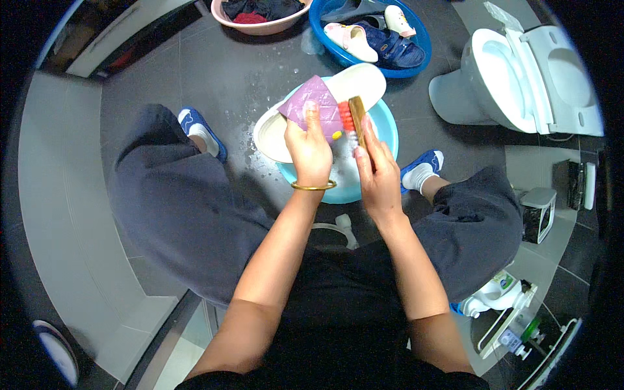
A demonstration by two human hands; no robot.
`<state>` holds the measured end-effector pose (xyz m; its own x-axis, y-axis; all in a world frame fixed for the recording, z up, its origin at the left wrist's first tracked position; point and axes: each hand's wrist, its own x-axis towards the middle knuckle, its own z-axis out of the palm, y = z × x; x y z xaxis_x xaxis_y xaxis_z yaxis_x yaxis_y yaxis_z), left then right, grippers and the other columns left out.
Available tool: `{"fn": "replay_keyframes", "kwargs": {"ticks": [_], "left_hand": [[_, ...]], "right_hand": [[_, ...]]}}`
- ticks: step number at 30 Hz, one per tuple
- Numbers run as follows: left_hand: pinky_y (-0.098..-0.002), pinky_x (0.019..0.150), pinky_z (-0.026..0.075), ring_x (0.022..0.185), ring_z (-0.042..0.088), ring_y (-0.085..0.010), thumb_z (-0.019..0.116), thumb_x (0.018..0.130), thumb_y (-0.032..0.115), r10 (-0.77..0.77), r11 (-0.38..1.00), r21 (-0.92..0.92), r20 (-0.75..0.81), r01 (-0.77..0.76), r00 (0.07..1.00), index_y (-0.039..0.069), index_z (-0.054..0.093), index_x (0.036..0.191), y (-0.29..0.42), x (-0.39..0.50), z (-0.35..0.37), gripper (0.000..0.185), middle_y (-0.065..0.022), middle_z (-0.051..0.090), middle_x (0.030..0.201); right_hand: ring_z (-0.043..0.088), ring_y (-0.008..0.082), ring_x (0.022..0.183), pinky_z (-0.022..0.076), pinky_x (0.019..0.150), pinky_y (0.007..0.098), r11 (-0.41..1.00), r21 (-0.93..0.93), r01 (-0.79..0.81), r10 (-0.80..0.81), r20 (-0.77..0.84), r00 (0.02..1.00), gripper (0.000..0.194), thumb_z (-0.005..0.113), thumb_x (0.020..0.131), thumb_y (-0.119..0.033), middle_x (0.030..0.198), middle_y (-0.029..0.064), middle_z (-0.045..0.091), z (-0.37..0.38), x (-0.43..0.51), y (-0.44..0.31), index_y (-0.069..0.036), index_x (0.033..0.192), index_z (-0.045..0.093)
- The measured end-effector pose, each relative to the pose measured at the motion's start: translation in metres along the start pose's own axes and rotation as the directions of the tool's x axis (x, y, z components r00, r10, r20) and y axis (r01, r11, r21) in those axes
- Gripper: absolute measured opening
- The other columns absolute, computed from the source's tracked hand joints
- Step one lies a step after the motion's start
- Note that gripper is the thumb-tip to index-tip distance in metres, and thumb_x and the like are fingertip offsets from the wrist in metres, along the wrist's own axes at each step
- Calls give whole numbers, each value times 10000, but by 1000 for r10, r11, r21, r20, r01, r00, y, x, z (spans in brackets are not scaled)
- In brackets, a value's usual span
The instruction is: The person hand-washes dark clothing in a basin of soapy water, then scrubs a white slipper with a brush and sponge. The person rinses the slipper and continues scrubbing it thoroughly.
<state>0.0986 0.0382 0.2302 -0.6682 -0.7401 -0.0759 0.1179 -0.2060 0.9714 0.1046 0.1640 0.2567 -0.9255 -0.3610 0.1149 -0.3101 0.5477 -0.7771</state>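
Observation:
A slipper with a purple strap (319, 105) and a pale sole (358, 83) is held over a light blue basin (389, 127). My left hand (311, 146) grips it, thumb on top of the strap, the fingers hidden beneath. A yellow spot shows near the strap's edge. In my right hand (382, 180) is a scrubbing brush (357, 117) with a wooden back and red and white bristles. The bristles face the strap's right side and look in contact with it or very close. Whitish water or suds lie in the basin.
Beyond the basin stands a dark blue tub (423, 68) with several shoes, beside a pink basin (261, 29) of dark and red cloth. A toilet (497, 83) with its lid up is at right. Bottles (497, 295) sit on a rack at lower right. The tiled floor (219, 63) is wet.

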Motion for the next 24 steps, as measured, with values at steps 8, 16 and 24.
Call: {"fn": "replay_keyframes", "kwargs": {"ticks": [8, 16, 24], "left_hand": [[-431, 714, 486, 764, 653, -347, 536, 957, 181, 60, 958, 285, -86, -33, 994, -56, 597, 980, -50, 2, 0, 246, -232, 664, 853], [-424, 714, 498, 803, 677, -337, 515, 962, 227, -79, 980, 181, -49, 86, 996, -47, 627, 970, -81, -4, 3, 296, -227, 677, 843], [-418, 775, 497, 846, 667, -326, 499, 972, 226, -163, 973, 142, -150, 185, 975, -30, 614, 1073, -76, 12, -7, 299, -219, 681, 934]], "right_hand": [[586, 348, 789, 485, 762, 397, 999, 12, 39, -40, 71, 997, 485, 574, 916, -157, 921, 214, 617, 19, 35, -1, -114, 1389, 478], [616, 389, 808, 497, 753, 452, 992, -123, -17, 36, 149, 988, 524, 553, 935, -230, 955, 256, 623, 27, 23, 25, -179, 1438, 413], [622, 399, 813, 503, 738, 466, 984, -179, 16, 18, 189, 982, 530, 528, 946, -265, 843, 219, 603, 27, 5, 30, -200, 1452, 384]]}}
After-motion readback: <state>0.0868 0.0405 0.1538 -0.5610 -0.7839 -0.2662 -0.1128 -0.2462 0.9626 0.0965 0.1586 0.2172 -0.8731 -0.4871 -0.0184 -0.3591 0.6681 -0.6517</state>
